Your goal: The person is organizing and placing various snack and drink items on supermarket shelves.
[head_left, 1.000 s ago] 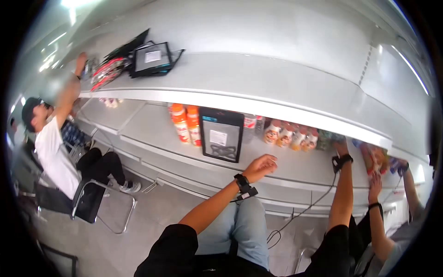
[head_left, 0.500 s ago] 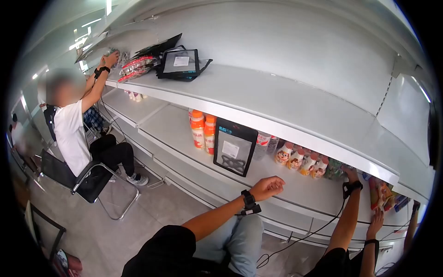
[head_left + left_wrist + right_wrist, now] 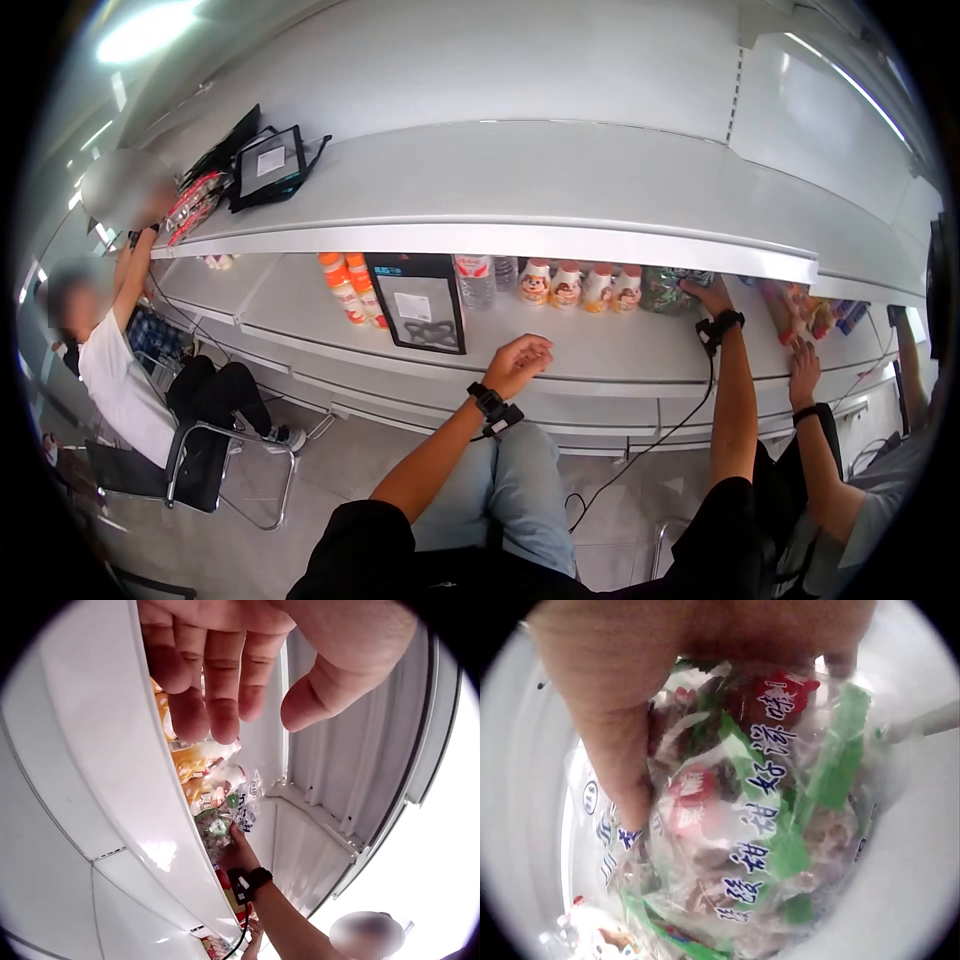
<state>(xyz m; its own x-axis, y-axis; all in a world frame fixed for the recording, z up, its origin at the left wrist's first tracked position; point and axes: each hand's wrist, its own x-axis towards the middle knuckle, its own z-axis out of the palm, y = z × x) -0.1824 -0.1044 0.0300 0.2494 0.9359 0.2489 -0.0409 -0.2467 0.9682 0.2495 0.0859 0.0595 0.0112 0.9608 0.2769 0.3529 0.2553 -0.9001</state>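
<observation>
My right hand (image 3: 710, 296) grips a clear plastic bag of snacks (image 3: 757, 802) with green strips and blue lettering. In the right wrist view the thumb presses the bag's near side, while the other fingers are mostly hidden behind it. The bag stands on the lower shelf, right of a row of small orange-and-white bottles (image 3: 566, 287). My left hand (image 3: 520, 363) hovers before that shelf's front edge, holding nothing. Its fingers (image 3: 223, 690) hang loosely bent in the left wrist view. Left of it stands a black-framed pouch (image 3: 415, 305) with a clear window.
Orange-capped bottles (image 3: 345, 285) and a clear bottle (image 3: 475, 280) flank the pouch. Above them runs the upper shelf's white lip (image 3: 480, 240), close over the right hand. Another person's hand (image 3: 803, 368) is near colourful packets (image 3: 795, 312). A cable (image 3: 690, 425) trails from my right wrist.
The head view swings, shifting the shelves about. My right hand stays on the snack bag; my left stays empty before the shelf. The seated person at left changes arm position near the upper shelf.
</observation>
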